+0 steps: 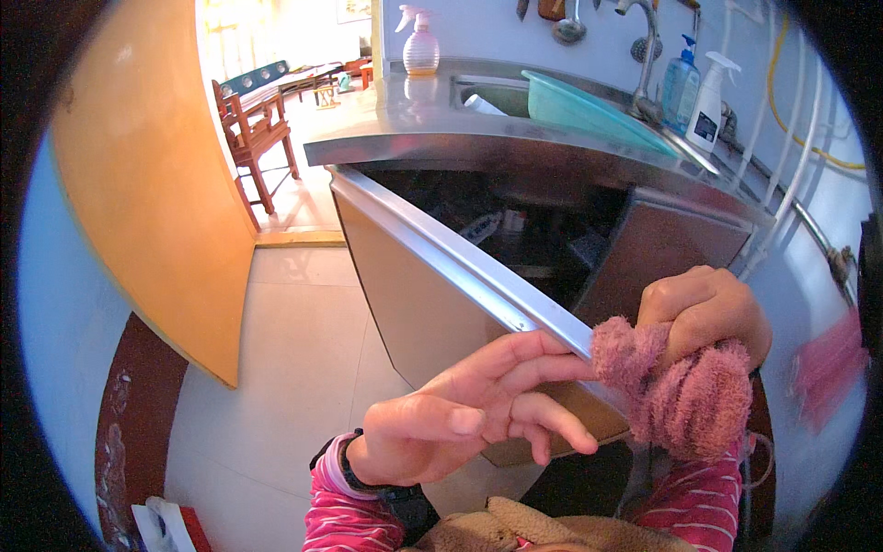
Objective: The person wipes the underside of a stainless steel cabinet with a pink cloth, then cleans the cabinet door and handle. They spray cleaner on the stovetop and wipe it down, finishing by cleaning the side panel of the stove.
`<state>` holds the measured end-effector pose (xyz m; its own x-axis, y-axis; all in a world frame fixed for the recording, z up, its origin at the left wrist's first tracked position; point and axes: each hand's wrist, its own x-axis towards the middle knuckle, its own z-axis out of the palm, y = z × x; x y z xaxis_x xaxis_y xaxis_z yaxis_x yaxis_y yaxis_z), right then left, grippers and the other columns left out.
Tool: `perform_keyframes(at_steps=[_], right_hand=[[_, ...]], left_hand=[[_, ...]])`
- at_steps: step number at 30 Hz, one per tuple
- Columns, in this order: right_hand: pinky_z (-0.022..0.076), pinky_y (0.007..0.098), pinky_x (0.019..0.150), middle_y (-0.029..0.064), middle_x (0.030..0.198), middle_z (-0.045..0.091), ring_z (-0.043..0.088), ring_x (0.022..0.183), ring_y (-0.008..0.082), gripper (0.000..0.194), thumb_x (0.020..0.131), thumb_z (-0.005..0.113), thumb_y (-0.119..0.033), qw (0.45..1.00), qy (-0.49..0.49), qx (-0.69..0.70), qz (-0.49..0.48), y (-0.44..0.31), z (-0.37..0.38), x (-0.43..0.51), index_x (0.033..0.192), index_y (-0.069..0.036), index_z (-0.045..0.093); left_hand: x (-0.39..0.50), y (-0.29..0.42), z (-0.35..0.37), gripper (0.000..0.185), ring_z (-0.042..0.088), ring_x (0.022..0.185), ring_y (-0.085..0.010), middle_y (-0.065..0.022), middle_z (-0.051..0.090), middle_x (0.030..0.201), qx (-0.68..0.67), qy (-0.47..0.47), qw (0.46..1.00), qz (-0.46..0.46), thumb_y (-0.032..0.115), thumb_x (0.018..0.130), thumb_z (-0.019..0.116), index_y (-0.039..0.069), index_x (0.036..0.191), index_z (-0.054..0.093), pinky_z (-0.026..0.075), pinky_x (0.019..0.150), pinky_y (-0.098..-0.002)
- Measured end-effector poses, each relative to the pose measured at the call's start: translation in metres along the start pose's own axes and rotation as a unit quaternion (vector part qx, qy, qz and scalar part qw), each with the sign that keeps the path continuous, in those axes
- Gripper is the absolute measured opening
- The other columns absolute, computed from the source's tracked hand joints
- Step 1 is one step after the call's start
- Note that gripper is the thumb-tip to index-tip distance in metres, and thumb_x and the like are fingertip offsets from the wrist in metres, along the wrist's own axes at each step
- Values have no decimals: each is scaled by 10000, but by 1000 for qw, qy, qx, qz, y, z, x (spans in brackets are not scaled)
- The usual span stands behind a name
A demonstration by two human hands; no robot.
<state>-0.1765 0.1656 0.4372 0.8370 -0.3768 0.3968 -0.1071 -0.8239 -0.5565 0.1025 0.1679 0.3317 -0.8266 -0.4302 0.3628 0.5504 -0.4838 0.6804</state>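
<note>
My right hand (703, 310) grips a bunched, fuzzy pink cloth (697, 407) at the outer end of a cabinet door (428, 297). The door is swung outward and has a silver metal edge strip (455, 255). Beside the cloth is my left hand (469, 407), palm partly up and fingers spread, holding nothing. Its upper fingers lie along the metal strip and reach the cloth; whether they press on either cannot be told. Behind the door, the dark cabinet interior (510, 228) contains items that are hard to make out, including a white one with writing.
Above the cabinet runs a stainless steel counter (407, 110) with a sink, a teal basin (586, 107), a pink spray bottle (421, 52), a blue pump bottle (679, 83) and a white spray bottle (710, 103). A wooden room door (152, 172) stands at left, near a wooden chair (259, 138).
</note>
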Motion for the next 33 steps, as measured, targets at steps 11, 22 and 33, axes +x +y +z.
perform_keyframes(at_steps=[11,22,33], right_hand=[[491,350,747,104,889,627,601,816,249,223,808,711,-195,989,82,-124,-5,68,13,89,902,-9,633],[533,363,652,151,922,666,657,744,288,276,875,721,-291,997,-61,21,-45,23,-10,-7,901,-17,707],[523,357,746,113,929,688,656,809,261,170,853,726,-224,986,26,127,-100,50,-13,-4,871,-56,704]], left_hand=[[2,1,-4,995,576,1190,-446,-277,346,1530,8,42,999,-23,415,723,669,4,1526,248,458,891,-400],[7,-2,-8,1087,603,1091,-487,-344,301,1528,7,30,999,22,474,717,634,-61,1535,159,487,815,-424],[18,-9,-9,1065,603,1145,-471,-301,342,1532,1,2,999,45,448,711,628,-48,1540,180,498,859,-411]])
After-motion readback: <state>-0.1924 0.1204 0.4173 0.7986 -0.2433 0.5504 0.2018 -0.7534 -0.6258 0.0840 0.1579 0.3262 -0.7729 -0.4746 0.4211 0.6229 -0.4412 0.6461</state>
